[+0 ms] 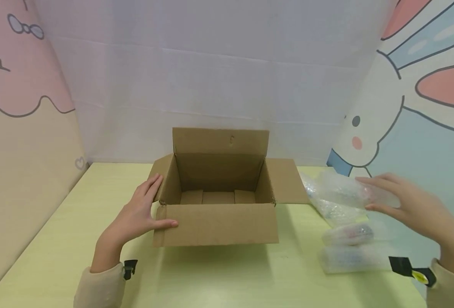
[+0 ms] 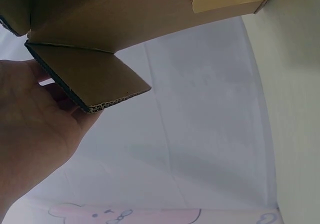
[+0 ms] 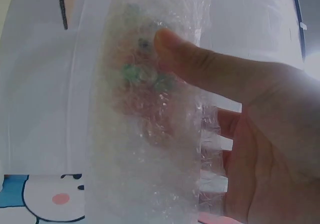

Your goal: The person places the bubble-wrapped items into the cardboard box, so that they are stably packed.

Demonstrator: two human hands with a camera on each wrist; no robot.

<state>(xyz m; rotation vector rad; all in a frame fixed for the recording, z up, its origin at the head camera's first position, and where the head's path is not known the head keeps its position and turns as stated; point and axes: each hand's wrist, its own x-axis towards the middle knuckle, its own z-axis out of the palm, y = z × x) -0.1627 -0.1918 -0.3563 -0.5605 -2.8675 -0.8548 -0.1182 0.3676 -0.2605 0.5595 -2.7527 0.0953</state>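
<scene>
An open cardboard box (image 1: 216, 224) stands on the table with its flaps folded outward and bare cardboard showing inside. My left hand (image 1: 136, 214) rests at its front left corner, fingers on the left flap (image 1: 160, 169) and thumb spread over the front one. From below, the left wrist view has this palm beside a flap (image 2: 95, 76), fingers partly hidden. My right hand (image 1: 408, 203) grips a bubble-wrapped package (image 1: 342, 188) above the table, right of the box. Through the wrap, the right wrist view shows blurred reddish and green patches; the contents of the package (image 3: 145, 174) cannot be made out.
Beneath the right hand lie more bubble-wrapped packages, one with a dark end (image 1: 350, 234) and a paler one (image 1: 354, 259) nearer. Further bubble wrap (image 1: 334, 211) lies beside the box's right flap (image 1: 286, 182). A white curtain (image 1: 219, 77) and printed side panels surround the pale yellow table (image 1: 211, 282).
</scene>
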